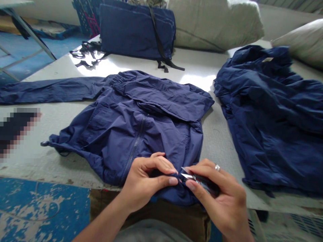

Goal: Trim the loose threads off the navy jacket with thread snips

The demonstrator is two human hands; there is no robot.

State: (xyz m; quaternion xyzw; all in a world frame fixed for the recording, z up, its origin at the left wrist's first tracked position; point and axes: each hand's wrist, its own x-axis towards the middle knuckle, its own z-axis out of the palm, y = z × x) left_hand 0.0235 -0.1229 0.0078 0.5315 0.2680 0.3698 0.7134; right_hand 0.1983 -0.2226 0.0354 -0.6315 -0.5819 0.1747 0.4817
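Note:
A navy zip jacket lies spread on the table in front of me, one sleeve stretched out to the left. My left hand pinches the jacket's lower edge between thumb and fingers, just right of the zipper. Close beside it, my right hand grips a pair of small thread snips. Their pointed blades are apart and directed left at the pinched fabric. A ring shows on a finger of my right hand. The fabric under my fingertips is partly hidden.
Another heap of navy garments lies to the right on the white table. At the back stand a folded navy stack with a black strap and large pale sacks. Black straps lie tangled at back left. A pixelated patch covers something at left.

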